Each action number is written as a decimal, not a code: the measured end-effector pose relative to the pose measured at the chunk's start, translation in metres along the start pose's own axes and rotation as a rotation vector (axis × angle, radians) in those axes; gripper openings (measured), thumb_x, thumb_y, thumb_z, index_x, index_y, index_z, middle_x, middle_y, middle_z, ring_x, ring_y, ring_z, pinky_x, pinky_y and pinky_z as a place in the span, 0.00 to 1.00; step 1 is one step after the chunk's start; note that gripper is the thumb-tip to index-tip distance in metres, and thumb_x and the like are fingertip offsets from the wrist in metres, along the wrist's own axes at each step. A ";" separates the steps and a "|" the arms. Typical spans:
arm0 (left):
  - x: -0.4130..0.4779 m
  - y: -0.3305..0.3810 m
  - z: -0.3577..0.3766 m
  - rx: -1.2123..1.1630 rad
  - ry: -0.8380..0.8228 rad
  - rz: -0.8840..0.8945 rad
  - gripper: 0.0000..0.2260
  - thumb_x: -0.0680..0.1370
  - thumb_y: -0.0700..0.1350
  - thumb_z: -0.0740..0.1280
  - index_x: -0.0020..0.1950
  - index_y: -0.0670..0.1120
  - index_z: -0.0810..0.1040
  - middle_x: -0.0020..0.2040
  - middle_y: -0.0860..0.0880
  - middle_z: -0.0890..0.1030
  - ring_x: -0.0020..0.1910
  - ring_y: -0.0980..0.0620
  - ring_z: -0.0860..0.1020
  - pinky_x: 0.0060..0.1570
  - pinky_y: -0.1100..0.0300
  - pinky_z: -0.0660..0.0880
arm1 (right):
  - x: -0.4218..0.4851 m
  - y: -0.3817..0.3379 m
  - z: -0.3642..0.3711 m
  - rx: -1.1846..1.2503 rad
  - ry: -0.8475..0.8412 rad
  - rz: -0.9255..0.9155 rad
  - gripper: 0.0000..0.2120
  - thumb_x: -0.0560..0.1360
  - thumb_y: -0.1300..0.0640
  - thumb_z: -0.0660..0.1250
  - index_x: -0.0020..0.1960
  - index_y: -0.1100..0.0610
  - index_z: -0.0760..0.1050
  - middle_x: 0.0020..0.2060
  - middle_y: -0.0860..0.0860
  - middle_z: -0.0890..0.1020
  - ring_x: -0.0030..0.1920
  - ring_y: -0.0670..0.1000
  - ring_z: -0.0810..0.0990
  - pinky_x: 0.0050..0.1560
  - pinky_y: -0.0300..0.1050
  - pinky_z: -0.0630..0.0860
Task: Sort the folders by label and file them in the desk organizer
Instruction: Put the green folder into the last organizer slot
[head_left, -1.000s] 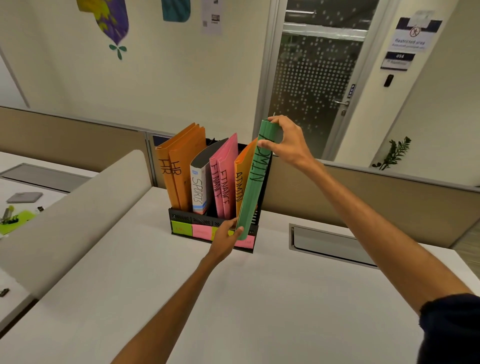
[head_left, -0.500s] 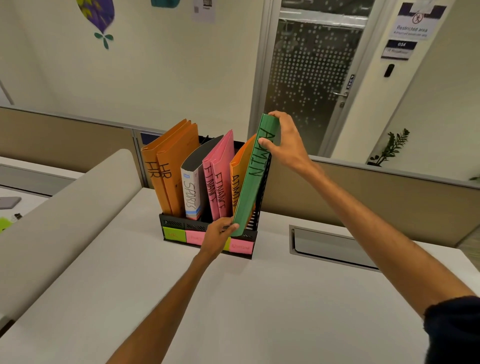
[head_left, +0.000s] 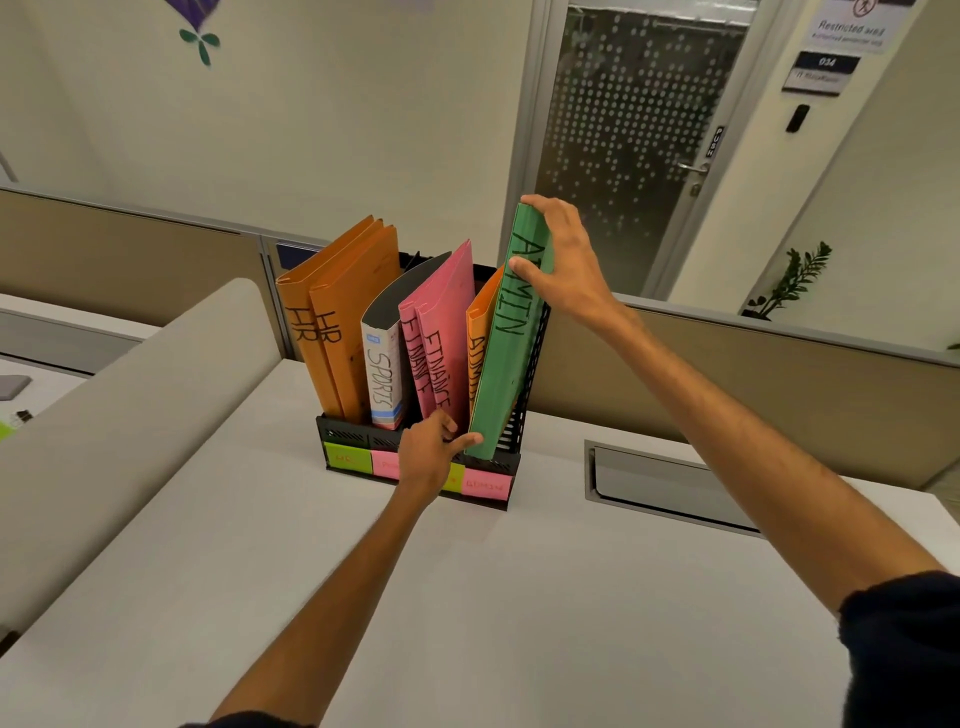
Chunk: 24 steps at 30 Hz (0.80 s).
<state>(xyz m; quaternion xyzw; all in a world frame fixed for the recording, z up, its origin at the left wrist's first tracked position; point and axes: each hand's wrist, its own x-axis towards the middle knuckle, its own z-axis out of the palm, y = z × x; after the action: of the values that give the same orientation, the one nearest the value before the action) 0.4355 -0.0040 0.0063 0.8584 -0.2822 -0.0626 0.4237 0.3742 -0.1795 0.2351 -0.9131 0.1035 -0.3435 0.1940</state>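
A black desk organizer (head_left: 347, 434) with coloured sticky labels on its front stands on the white desk. It holds two orange HR folders (head_left: 332, 306), a white SPORTS folder (head_left: 383, 374), two pink FINANCE folders (head_left: 441, 332) and an orange ADMIN folder (head_left: 480, 332). A green ADMIN folder (head_left: 511, 353) leans in the rightmost slot, its lower end at the front rim. My right hand (head_left: 563, 260) grips its top edge. My left hand (head_left: 431, 457) pinches its bottom corner in front of the organizer.
A grey curved divider (head_left: 130, 415) runs along the left of the desk. A grey cable flap (head_left: 665, 488) sits in the desk to the right of the organizer. Beige partitions stand behind, with a glass door and a potted plant (head_left: 789, 286) beyond.
The green ADMIN folder has slid down and further into the rightmost slot, standing more upright. Both hands stayed on it. The camera came closer to the organizer.
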 end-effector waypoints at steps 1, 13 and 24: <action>0.001 0.001 0.002 0.048 0.015 0.004 0.21 0.69 0.63 0.71 0.44 0.45 0.78 0.40 0.51 0.82 0.41 0.50 0.79 0.51 0.51 0.72 | 0.000 0.000 0.001 -0.001 0.006 -0.004 0.31 0.73 0.53 0.70 0.73 0.51 0.62 0.67 0.51 0.68 0.67 0.51 0.67 0.66 0.47 0.66; 0.012 0.013 0.023 0.368 0.091 -0.080 0.24 0.69 0.67 0.66 0.30 0.47 0.74 0.31 0.50 0.79 0.33 0.49 0.74 0.52 0.52 0.65 | 0.002 0.006 0.006 -0.057 0.028 -0.002 0.33 0.72 0.55 0.72 0.74 0.51 0.62 0.67 0.51 0.67 0.67 0.52 0.66 0.65 0.44 0.64; 0.010 0.015 0.031 0.464 0.117 -0.130 0.24 0.72 0.67 0.63 0.40 0.47 0.82 0.40 0.48 0.82 0.43 0.48 0.77 0.52 0.52 0.66 | 0.010 0.005 0.011 -0.169 -0.008 -0.046 0.36 0.73 0.51 0.72 0.75 0.50 0.59 0.69 0.52 0.66 0.68 0.54 0.65 0.61 0.43 0.64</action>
<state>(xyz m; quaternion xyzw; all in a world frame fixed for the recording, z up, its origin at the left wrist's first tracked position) 0.4267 -0.0380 -0.0004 0.9513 -0.2082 0.0268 0.2259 0.3882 -0.1846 0.2312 -0.9297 0.1104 -0.3343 0.1085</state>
